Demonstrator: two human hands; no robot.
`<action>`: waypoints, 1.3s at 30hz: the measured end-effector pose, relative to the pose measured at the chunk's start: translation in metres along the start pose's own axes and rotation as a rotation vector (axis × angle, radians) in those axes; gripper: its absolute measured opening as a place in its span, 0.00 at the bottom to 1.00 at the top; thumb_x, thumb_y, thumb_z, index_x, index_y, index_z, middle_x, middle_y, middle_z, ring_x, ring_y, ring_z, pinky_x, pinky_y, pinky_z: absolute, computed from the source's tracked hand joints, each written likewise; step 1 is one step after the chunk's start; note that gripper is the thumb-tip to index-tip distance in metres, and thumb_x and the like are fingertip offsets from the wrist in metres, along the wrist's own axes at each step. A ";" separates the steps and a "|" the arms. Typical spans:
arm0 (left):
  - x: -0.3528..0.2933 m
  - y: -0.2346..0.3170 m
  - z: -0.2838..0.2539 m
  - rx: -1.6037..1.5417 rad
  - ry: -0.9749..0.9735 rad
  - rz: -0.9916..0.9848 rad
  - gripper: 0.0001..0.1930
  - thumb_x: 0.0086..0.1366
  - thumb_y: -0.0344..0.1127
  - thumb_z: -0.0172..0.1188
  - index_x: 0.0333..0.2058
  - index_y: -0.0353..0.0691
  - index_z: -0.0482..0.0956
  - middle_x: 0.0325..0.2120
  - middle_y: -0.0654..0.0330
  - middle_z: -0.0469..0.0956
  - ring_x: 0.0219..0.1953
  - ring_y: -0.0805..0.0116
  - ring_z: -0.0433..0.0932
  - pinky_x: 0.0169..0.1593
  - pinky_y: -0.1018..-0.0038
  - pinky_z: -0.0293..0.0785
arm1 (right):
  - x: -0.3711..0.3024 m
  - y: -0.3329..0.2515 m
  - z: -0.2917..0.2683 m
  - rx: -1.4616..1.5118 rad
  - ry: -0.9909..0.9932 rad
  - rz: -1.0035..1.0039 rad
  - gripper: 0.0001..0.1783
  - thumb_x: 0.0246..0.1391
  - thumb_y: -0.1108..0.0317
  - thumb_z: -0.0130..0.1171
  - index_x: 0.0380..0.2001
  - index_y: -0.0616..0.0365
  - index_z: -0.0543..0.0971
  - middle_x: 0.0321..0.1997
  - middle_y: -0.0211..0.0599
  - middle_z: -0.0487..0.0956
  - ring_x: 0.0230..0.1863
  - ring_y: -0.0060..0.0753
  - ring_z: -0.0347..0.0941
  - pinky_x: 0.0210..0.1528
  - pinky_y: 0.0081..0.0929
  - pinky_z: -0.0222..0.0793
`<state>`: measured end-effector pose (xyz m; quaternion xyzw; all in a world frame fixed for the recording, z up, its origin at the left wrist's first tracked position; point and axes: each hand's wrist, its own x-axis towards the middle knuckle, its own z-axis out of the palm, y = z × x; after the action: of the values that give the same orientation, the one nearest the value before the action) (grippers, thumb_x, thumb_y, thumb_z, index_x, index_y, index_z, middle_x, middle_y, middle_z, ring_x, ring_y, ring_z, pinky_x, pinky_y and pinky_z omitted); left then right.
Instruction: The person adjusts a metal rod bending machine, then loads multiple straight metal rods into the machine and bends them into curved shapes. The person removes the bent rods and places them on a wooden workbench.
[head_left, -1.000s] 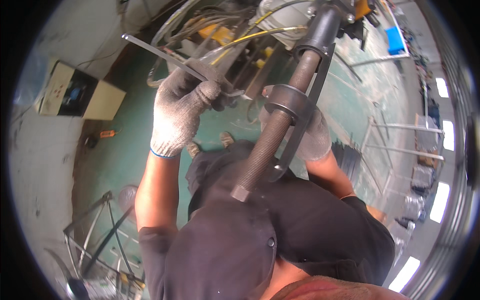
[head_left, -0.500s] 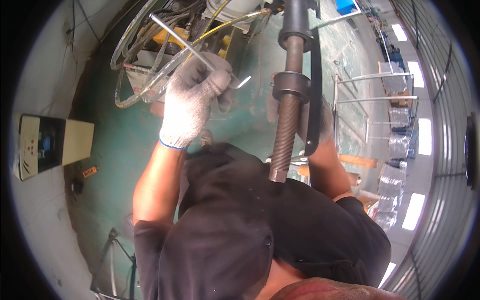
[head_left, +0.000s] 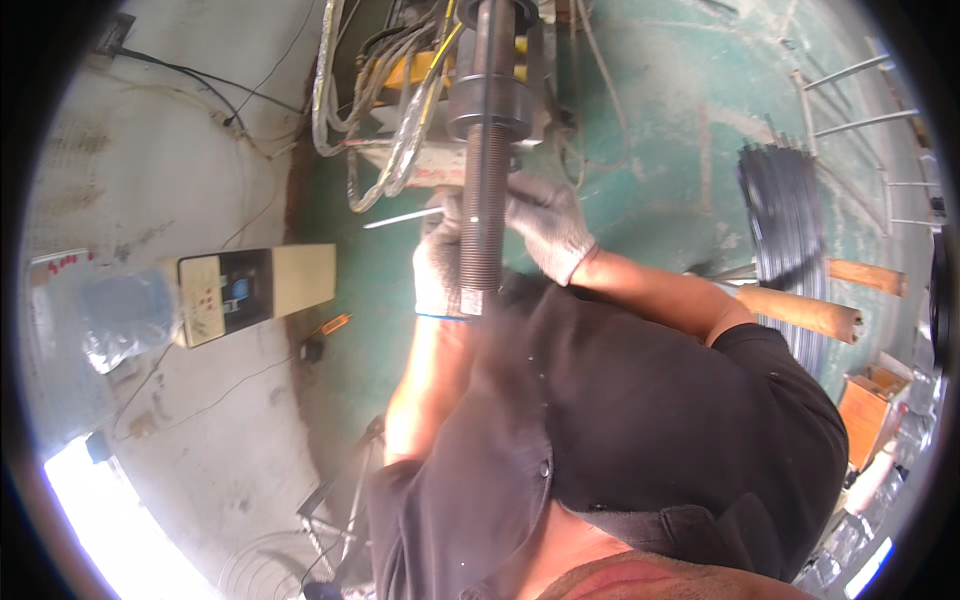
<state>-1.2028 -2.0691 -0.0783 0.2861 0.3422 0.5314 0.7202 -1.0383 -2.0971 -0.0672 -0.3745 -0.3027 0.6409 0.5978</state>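
A long threaded shaft [head_left: 482, 220] runs down toward my chest, with a dark round collar [head_left: 490, 108] around it above the thread. My left hand [head_left: 437, 262], in a pale knitted glove, is closed beside and partly behind the shaft. From its grip the straight arm of a metal hex key [head_left: 402, 217] sticks out to the left; the rest of the key is hidden. On the shaft's other side is my gloved right hand [head_left: 552, 228], just below the collar. Its fingertips pass out of sight behind the shaft, so what they touch cannot be seen.
Hoses and cables [head_left: 400, 130] hang beyond my left hand. A beige control box [head_left: 255, 292] is on the left by the wall. To the right lie a bundle of dark rods [head_left: 785, 220] and brown cardboard tubes [head_left: 800, 312]. A metal rack [head_left: 850, 125] stands farther off.
My head view has shifted. My left hand has brought the hex key over to the shaft, its long arm now pointing left. My right hand shows more plainly beside the shaft.
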 end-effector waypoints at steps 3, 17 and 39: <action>-0.005 -0.035 -0.010 0.255 -0.051 0.135 0.11 0.75 0.36 0.71 0.50 0.38 0.83 0.45 0.59 0.86 0.41 0.65 0.83 0.46 0.67 0.82 | -0.001 0.013 -0.020 0.086 0.068 0.015 0.08 0.70 0.71 0.72 0.47 0.64 0.89 0.45 0.32 0.87 0.45 0.23 0.82 0.49 0.26 0.79; -0.039 0.079 -0.017 0.192 0.095 -0.427 0.23 0.80 0.48 0.64 0.61 0.35 0.77 0.45 0.56 0.79 0.44 0.61 0.76 0.47 0.67 0.75 | 0.019 -0.016 -0.059 0.086 0.204 -0.289 0.13 0.75 0.64 0.64 0.48 0.65 0.81 0.38 0.38 0.87 0.38 0.27 0.84 0.47 0.31 0.84; 0.022 0.135 0.147 2.313 -0.285 0.295 0.23 0.71 0.39 0.70 0.60 0.33 0.82 0.40 0.62 0.88 0.41 0.68 0.89 0.44 0.74 0.85 | 0.019 -0.016 0.014 0.271 0.037 -0.421 0.08 0.69 0.67 0.70 0.45 0.61 0.87 0.41 0.39 0.89 0.41 0.31 0.88 0.45 0.30 0.85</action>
<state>-1.1583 -2.0186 0.1110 0.8637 0.5010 -0.0541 -0.0050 -1.0414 -2.0759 -0.0489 -0.2314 -0.2745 0.5298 0.7684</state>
